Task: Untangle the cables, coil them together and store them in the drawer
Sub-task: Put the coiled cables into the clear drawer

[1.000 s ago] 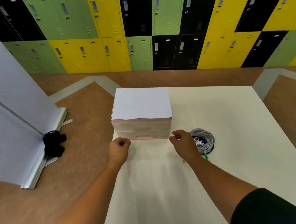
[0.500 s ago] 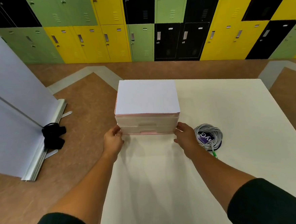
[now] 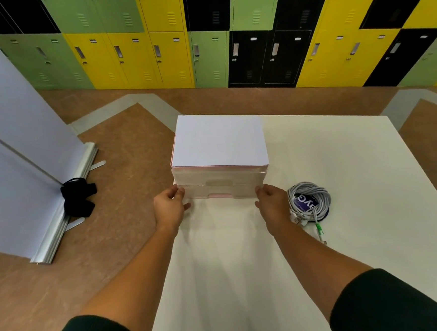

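Observation:
A small translucent drawer unit (image 3: 221,180) with a white top and pink trim stands at the table's far left part, its drawers closed. My left hand (image 3: 169,209) grips its lower left front corner, fingers on the side and thumb at the front. At the lower right corner my right hand (image 3: 272,205) holds the unit the same way. A grey coiled cable bundle (image 3: 310,200) with a purple label lies on the table just right of my right hand. Its white plug and a green-tipped end trail toward me.
The white table (image 3: 346,234) reaches from the drawer unit toward me and to the right. A white display panel (image 3: 16,143) with a metal foot stands on the floor at left, with a black cloth (image 3: 77,198) at its base. Coloured lockers (image 3: 208,36) line the far wall.
Both hands went from curled fists in front of the drawer unit to gripping its lower front corners. The view has tilted down and moved slightly nearer.

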